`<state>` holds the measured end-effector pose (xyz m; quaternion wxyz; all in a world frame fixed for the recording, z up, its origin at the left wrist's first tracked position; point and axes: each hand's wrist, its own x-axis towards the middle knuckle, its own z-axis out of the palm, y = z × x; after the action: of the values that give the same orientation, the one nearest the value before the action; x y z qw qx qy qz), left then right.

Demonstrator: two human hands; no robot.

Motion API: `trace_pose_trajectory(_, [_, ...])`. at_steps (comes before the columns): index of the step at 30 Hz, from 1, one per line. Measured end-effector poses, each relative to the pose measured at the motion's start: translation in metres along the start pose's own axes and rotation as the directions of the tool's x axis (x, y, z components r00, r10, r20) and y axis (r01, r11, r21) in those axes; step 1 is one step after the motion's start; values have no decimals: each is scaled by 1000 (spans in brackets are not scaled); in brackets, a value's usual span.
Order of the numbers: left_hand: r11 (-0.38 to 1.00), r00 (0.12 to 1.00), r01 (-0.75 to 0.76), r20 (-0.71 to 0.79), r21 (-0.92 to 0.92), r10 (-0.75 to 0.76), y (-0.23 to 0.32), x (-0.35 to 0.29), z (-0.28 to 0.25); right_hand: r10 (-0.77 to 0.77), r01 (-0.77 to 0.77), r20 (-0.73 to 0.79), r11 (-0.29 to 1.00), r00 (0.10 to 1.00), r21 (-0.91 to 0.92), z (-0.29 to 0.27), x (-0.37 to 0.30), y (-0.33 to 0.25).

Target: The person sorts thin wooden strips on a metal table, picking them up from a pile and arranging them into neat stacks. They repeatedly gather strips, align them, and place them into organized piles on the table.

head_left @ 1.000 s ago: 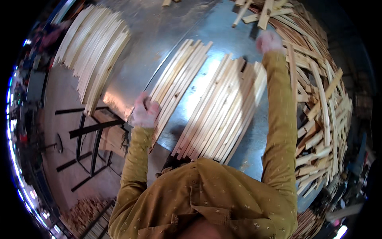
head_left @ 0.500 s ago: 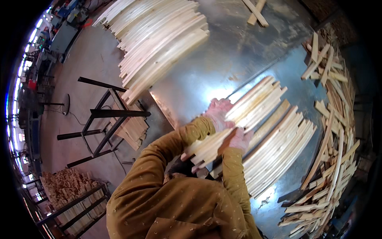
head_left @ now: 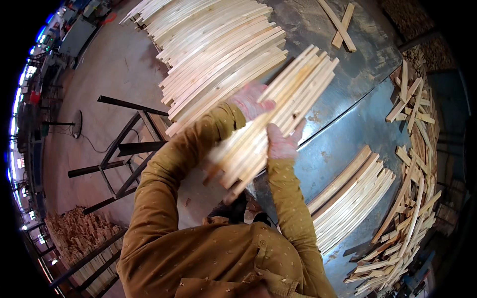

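Between my two hands is a bundle of several pale wooden strips (head_left: pixel 298 84), slanting over the metal tabletop (head_left: pixel 323 131) with its near end past the table edge. My left hand (head_left: pixel 252 103) grips its left side, fingers closed round the edge. On the right side, my right hand (head_left: pixel 284 140) presses against the strips with its thumb over them. Left of the bundle a wide row of wooden strips (head_left: pixel 218 54) lies side by side. A smaller group of strips (head_left: pixel 354 198) rests to the right of my right forearm.
Scrap wood pieces (head_left: pixel 402 223) are heaped along the right side of the table. Two crossed strips (head_left: pixel 343 26) lie at the far side. At the left stand a black metal frame (head_left: pixel 124 149) and a rack of stacked wood (head_left: pixel 82 243).
Both hands have carried the bundle leftward and away from the right-hand group, toward the wide row. The bundle is now apart from the strips at the right.
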<state>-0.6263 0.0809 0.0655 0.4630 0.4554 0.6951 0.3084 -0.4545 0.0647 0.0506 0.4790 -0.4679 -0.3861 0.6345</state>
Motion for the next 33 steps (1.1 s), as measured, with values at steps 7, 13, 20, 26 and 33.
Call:
trace_pose_trajectory(7, [693, 978, 174, -206, 700, -38, -17, 14, -101, -125, 135, 53, 886, 991, -444, 93, 24, 66])
trace_pose_trajectory(13, [825, 957, 176, -289, 537, -16, -82, 43, -110, -80, 88, 39, 802, 996, -591, 124, 25, 72])
trace_pose_trajectory(20, [840, 964, 200, -256, 504, -76, -53, 45, -136, -79, 91, 49, 922, 996, -375, 153, 21, 53])
trace_pose_trajectory(26, [998, 913, 63, -405, 18, -50, -56, 56, -187, -32, 77, 90, 822, 995, -564, 204, 41, 21])
trace_pose_trajectory(33, [945, 790, 23, -573, -327, -218, -95, 78, -204, 666, -251, 249, 561, 703, -789, 218, 84, 6])
